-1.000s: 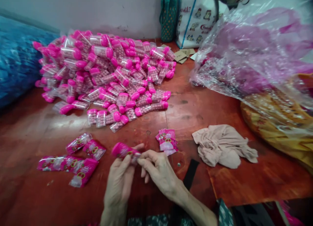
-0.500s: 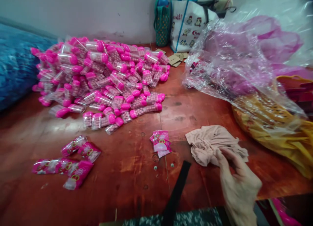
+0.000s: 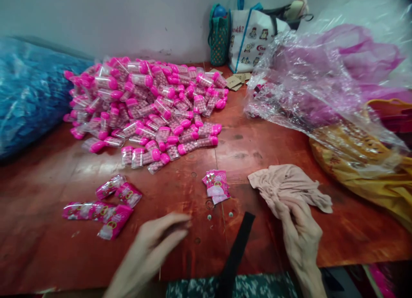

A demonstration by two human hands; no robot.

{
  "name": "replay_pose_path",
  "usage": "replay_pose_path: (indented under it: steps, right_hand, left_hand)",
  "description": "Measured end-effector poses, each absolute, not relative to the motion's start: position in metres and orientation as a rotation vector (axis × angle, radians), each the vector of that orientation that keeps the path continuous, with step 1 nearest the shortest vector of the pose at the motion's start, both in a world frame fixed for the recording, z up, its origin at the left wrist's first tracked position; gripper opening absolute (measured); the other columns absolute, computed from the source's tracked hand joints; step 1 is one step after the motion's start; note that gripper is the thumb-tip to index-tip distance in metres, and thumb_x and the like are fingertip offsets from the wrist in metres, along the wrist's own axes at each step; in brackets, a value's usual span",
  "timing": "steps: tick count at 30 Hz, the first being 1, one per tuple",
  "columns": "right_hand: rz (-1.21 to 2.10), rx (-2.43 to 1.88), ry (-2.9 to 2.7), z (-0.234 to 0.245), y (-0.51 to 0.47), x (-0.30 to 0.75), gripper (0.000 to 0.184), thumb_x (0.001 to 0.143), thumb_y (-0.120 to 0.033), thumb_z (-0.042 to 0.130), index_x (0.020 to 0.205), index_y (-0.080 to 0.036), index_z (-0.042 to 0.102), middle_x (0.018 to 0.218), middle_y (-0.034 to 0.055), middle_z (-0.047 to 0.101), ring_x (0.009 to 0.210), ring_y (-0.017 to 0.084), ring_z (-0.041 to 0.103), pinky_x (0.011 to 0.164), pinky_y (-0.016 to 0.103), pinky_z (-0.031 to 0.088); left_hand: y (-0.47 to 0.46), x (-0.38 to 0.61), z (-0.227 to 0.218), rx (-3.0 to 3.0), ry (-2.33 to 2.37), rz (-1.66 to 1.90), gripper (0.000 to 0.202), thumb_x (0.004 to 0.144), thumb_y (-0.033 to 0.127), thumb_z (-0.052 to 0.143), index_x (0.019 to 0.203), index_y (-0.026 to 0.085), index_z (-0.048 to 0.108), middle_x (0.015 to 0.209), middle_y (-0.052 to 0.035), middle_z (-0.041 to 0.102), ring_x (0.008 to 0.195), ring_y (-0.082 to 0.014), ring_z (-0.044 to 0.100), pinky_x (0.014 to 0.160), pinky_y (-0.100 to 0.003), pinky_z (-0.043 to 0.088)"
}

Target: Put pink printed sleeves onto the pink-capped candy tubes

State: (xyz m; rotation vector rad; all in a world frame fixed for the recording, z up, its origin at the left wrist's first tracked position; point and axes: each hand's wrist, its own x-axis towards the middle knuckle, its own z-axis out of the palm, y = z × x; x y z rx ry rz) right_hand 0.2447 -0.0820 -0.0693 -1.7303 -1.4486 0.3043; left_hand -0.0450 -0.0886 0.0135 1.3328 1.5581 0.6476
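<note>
My right hand (image 3: 301,233) pinches the near edge of a crumpled beige cloth (image 3: 286,182), which lies on the table. My left hand (image 3: 162,240) hovers over the front of the table, slightly blurred, its thumb and fingers apart with nothing between them. Between the hands and farther back lies a small stack of pink printed sleeves (image 3: 217,185). Beyond my left hand, to the left, is a group of pink-wrapped packs (image 3: 109,208). A black strap (image 3: 236,250) runs up between my hands over the table edge.
A big heap of clear tubes with pink caps and pink beads (image 3: 154,104) fills the back left. Around it are a blue bag (image 3: 28,92), a white tote bag (image 3: 244,40), clear plastic wrap (image 3: 302,87) and a yellow bag (image 3: 363,177). Two small studs (image 3: 231,214) show on the tabletop.
My left hand has come into view from below. My right hand has shifted a little left and now grips the cloth's near edge, pulling it slightly. The view has turned slightly left.
</note>
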Motion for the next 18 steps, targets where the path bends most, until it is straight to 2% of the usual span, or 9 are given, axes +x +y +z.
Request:
replay_pose_path:
  steps: [3, 4, 6, 8, 12, 15, 18]
  right_hand:
    - [0.426, -1.732, -1.304, -0.072, -0.080, 0.248, 0.023, 0.086, -0.035, 0.049, 0.080, -0.017, 0.061, 0.084, 0.0069, 0.060, 0.083, 0.022, 0.055, 0.081, 0.037, 0.042]
    - [0.452, -1.731, -1.240, -0.075, -0.080, 0.248, 0.024, 0.086, -0.037, 0.047, 0.082, -0.017, 0.061, 0.085, 0.0074, 0.060, 0.084, 0.022, 0.055, 0.080, 0.037, 0.042]
    - [0.499, -1.720, -1.114, -0.080, -0.082, 0.249, 0.026, 0.086, -0.038, 0.046, 0.088, -0.016, 0.061, 0.089, 0.0086, 0.060, 0.086, 0.022, 0.055, 0.080, 0.037, 0.042]
    - [0.517, -1.699, -1.068, -0.083, -0.083, 0.249, 0.027, 0.086, -0.037, 0.047, 0.092, -0.015, 0.060, 0.092, 0.0091, 0.060, 0.088, 0.022, 0.055, 0.081, 0.037, 0.042]
    - [0.372, -1.722, -1.229, -0.080, -0.075, 0.249, 0.027, 0.087, -0.037, 0.044, 0.084, -0.016, 0.059, 0.086, 0.0081, 0.059, 0.085, 0.021, 0.054, 0.080, 0.036, 0.040]
    - [0.264, -1.831, -1.358, -0.077, -0.062, 0.250, 0.034, 0.089, -0.041, 0.037, 0.073, -0.017, 0.055, 0.076, 0.0073, 0.057, 0.076, 0.021, 0.051, 0.073, 0.035, 0.039]
    - [0.291, -1.900, -1.452, -0.073, -0.054, 0.253, 0.042, 0.089, -0.046, 0.034, 0.060, -0.019, 0.049, 0.063, 0.0041, 0.051, 0.063, 0.019, 0.047, 0.063, 0.032, 0.037]
  left_hand:
    - [-0.052, 0.057, -0.004, 1.572, 1.319, 0.704, 0.031, 0.081, 0.022, 0.051, 0.111, 0.023, 0.058, 0.098, -0.0069, 0.067, 0.079, -0.0193, 0.064, 0.073, -0.030, 0.052]
    - [-0.046, 0.088, -0.012, 1.743, 1.273, 0.659, 0.033, 0.083, 0.015, 0.045, 0.115, 0.020, 0.055, 0.103, -0.0092, 0.065, 0.082, -0.0188, 0.062, 0.075, -0.029, 0.051]
    - [-0.042, 0.134, -0.029, 2.074, 1.254, 0.437, 0.035, 0.084, 0.006, 0.035, 0.111, 0.016, 0.054, 0.105, -0.0130, 0.061, 0.085, -0.0193, 0.061, 0.073, -0.028, 0.050]
    - [-0.041, 0.156, -0.044, 2.118, 1.297, 0.363, 0.030, 0.084, 0.006, 0.032, 0.102, 0.010, 0.056, 0.099, -0.0174, 0.060, 0.079, -0.0228, 0.062, 0.065, -0.031, 0.050]
    - [-0.035, 0.151, -0.059, 2.155, 1.259, 0.340, 0.025, 0.086, 0.012, 0.033, 0.091, 0.011, 0.057, 0.083, -0.0122, 0.063, 0.065, -0.0204, 0.061, 0.057, -0.029, 0.048]
    - [-0.034, 0.140, -0.057, 2.166, 1.198, 0.377, 0.021, 0.083, 0.010, 0.038, 0.088, 0.014, 0.058, 0.080, -0.0089, 0.063, 0.066, -0.0193, 0.060, 0.058, -0.028, 0.046]
    - [-0.042, 0.125, -0.050, 2.150, 1.138, 0.430, 0.027, 0.081, 0.004, 0.036, 0.090, 0.015, 0.059, 0.084, -0.0080, 0.063, 0.070, -0.0182, 0.060, 0.059, -0.026, 0.045]
